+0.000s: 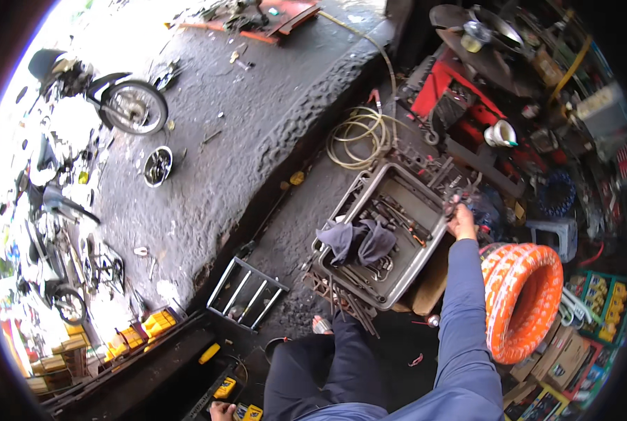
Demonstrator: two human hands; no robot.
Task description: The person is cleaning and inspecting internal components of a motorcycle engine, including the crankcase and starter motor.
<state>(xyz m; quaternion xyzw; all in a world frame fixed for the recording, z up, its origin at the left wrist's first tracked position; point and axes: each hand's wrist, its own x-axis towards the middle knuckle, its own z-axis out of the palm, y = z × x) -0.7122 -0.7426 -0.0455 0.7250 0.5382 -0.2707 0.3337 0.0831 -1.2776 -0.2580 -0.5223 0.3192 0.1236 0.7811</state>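
My right arm stretches forward past a grey plastic tray [387,298]. At the tray's far right corner, my right hand [461,223] has its fingers closed around a small dark metallic piece that I cannot make out. Inside the tray lie wrenches [381,268], other hand tools and a crumpled grey-purple cloth [355,242]. Only part of my left hand [222,412] shows at the lower edge, beside small yellow boxes [249,412]; its fingers are mostly cut off.
Right of my arm stands a stack of orange-wrapped tyres [499,309]. A coiled hose [359,140] lies beyond the tray, near a red metal frame [432,88]. A small metal rack [247,291] sits left of my legs. Motorcycle parts and a wheel [134,107] are farther left.
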